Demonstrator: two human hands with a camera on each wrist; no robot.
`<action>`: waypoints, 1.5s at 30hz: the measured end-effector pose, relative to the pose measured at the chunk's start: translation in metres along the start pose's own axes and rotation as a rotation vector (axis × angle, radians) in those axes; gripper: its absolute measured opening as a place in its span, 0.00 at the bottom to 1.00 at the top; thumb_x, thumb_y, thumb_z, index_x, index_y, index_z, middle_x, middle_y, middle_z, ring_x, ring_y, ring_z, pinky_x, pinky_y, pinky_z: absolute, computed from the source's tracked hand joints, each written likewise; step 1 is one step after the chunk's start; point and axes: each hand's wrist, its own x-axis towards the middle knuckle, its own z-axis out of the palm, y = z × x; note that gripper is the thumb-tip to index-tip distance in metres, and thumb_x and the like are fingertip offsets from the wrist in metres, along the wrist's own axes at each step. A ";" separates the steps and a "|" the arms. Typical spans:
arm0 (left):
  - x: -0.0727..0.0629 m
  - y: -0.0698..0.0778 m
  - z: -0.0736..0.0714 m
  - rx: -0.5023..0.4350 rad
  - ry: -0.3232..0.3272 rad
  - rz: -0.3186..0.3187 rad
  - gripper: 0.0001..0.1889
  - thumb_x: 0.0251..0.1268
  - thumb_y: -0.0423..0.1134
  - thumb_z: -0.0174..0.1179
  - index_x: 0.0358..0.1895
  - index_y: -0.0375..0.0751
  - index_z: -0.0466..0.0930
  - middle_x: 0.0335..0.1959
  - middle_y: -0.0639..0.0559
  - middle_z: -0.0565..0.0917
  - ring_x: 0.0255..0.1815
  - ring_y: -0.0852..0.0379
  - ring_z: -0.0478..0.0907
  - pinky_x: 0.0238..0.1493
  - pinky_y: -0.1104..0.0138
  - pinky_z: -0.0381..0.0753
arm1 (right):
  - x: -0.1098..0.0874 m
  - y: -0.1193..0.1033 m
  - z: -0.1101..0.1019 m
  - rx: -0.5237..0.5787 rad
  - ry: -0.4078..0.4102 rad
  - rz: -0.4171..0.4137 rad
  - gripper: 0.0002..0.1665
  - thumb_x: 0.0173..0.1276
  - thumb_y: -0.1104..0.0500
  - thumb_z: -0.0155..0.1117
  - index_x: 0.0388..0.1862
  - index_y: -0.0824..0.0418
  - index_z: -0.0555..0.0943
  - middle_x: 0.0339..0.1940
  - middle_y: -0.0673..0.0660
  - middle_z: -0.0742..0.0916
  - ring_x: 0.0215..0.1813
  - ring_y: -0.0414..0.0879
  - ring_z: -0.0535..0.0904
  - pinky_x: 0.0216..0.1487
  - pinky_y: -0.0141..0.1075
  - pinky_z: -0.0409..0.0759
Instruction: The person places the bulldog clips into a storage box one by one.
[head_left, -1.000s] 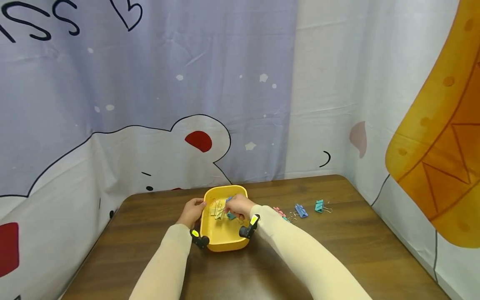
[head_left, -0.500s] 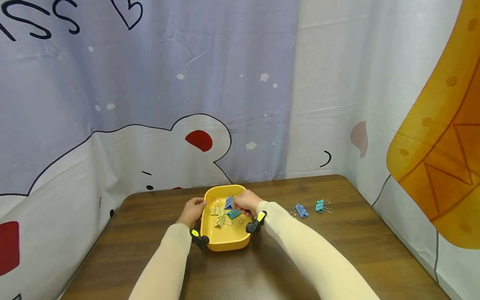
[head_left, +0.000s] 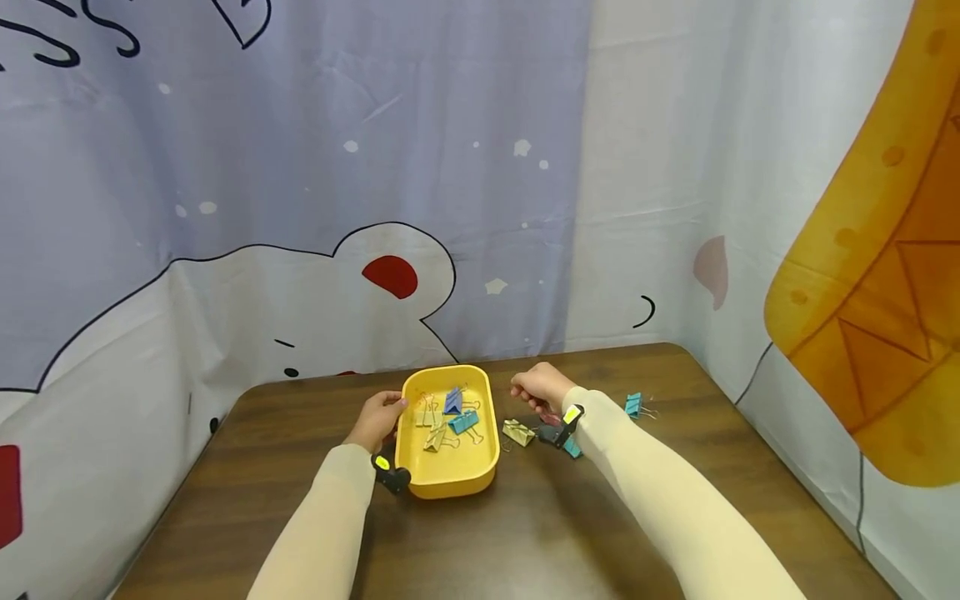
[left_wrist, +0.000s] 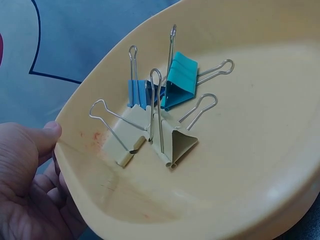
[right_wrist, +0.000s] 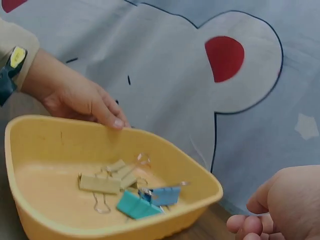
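Observation:
My left hand grips the left side of a yellow plastic tray, thumb at the rim and fingers outside. Inside the tray are a blue binder clip, a teal binder clip and two pale yellow binder clips, with wire handles sticking out. My right hand is to the right of the tray, above the table, fingers loosely curled, with nothing seen between them. Below it a pink binder clip shows partly, and the wrist covers part of that area.
On the wooden table, a pale yellow binder clip lies just right of the tray. Another teal clip peeks out beside the right wrist camera, and one more teal clip lies farther right. A printed curtain hangs behind the table.
My right hand has left the tray and moved right over the loose clips. The blue and teal clips in the tray are now uncovered. The left hand keeps its grip on the tray.

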 end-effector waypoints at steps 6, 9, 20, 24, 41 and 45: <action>-0.002 0.002 -0.003 0.004 0.004 -0.009 0.22 0.81 0.43 0.52 0.69 0.36 0.69 0.58 0.36 0.77 0.46 0.47 0.81 0.39 0.64 0.84 | -0.007 0.015 -0.006 -0.019 -0.040 0.050 0.15 0.72 0.58 0.54 0.31 0.65 0.83 0.11 0.45 0.71 0.11 0.36 0.63 0.13 0.27 0.64; -0.004 0.003 -0.003 -0.002 -0.003 -0.001 0.22 0.81 0.42 0.52 0.69 0.35 0.68 0.58 0.36 0.77 0.45 0.48 0.81 0.38 0.65 0.84 | -0.009 0.026 -0.004 -0.046 -0.070 0.038 0.17 0.72 0.58 0.54 0.34 0.69 0.84 0.10 0.45 0.71 0.11 0.35 0.63 0.13 0.26 0.64; -0.004 0.005 -0.005 0.004 0.005 -0.004 0.22 0.81 0.42 0.51 0.70 0.36 0.67 0.58 0.36 0.77 0.41 0.50 0.80 0.34 0.67 0.82 | -0.019 0.053 0.014 0.141 -0.184 0.081 0.23 0.76 0.56 0.50 0.42 0.78 0.81 0.11 0.44 0.69 0.10 0.31 0.62 0.11 0.22 0.62; -0.004 0.005 -0.004 0.002 0.001 -0.005 0.22 0.81 0.42 0.51 0.70 0.35 0.67 0.59 0.35 0.77 0.41 0.49 0.81 0.37 0.65 0.83 | -0.018 0.055 0.022 0.210 -0.210 0.106 0.24 0.78 0.55 0.47 0.42 0.77 0.80 0.10 0.43 0.69 0.09 0.30 0.62 0.11 0.21 0.63; -0.007 0.003 0.000 -0.036 -0.025 0.005 0.23 0.82 0.42 0.50 0.71 0.34 0.66 0.63 0.33 0.74 0.50 0.44 0.80 0.41 0.63 0.85 | -0.014 0.062 0.039 0.396 -0.214 0.130 0.14 0.72 0.62 0.44 0.43 0.70 0.76 0.10 0.40 0.67 0.10 0.29 0.62 0.12 0.20 0.63; -0.006 0.002 0.000 -0.033 -0.021 0.002 0.22 0.81 0.42 0.50 0.70 0.35 0.67 0.62 0.33 0.74 0.49 0.44 0.81 0.40 0.63 0.84 | -0.014 0.061 0.039 0.404 -0.166 0.125 0.14 0.70 0.63 0.45 0.40 0.70 0.78 0.10 0.40 0.68 0.11 0.30 0.61 0.13 0.20 0.62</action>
